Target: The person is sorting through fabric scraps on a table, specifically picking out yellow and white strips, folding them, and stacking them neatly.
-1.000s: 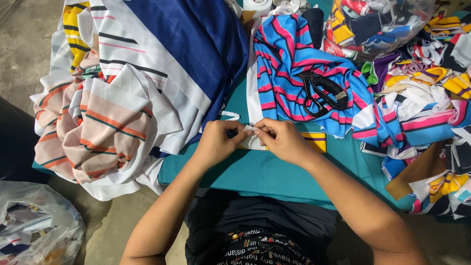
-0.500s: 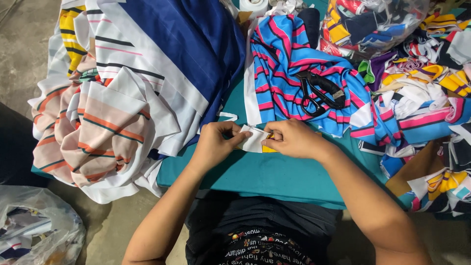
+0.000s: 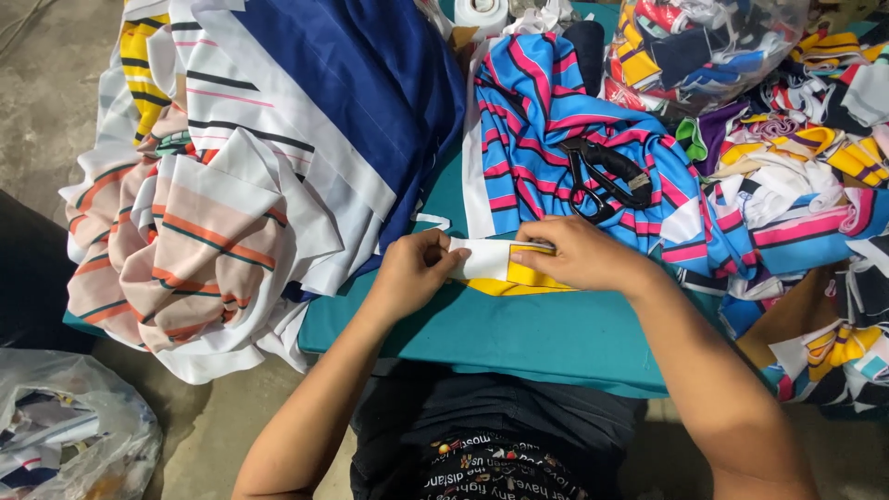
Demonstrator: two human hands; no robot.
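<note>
Flattening now: both hands have spread the small white-and-yellow fabric piece point(image 3: 500, 267) on the teal table point(image 3: 537, 333), left hand point(image 3: 421, 268) pinching its end, right hand point(image 3: 574, 252) pressing down below the black scissors point(image 3: 602, 176).

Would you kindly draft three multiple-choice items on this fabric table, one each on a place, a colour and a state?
1. Where do the black-handled scissors lie?
A. on the blue cloth with pink and black stripes
B. on the floor
C. inside the clear plastic bag of scraps

2. What colours is the small folded fabric strip between the hands?
A. green and red
B. white and yellow
C. all black

3. How do the left hand and right hand meet the strip?
A. both lifted clear
B. only the left touches
C. both grip it on the teal table

Answers: 1 A, the scissors rest on the stripes; 2 B, those colours show; 3 C, fingers pinch each end.
</note>
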